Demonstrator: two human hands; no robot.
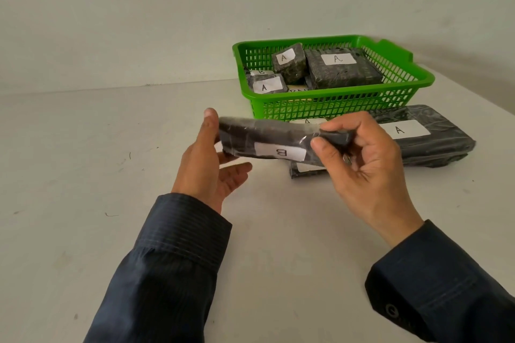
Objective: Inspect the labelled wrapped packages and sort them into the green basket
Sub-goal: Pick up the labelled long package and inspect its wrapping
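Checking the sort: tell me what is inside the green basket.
In the green basket: a large A package, a small A package, a front A package, and a B package partly covered. Anything beneath is hidden.

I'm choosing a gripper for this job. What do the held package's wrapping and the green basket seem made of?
The held package: probably a dark wrap under clear glossy film, judging by glints and wrinkles beside the right hand; its white label looks like matte paper. The green basket: likely moulded plastic, slightly shiny, with lattice walls and a smooth rim.
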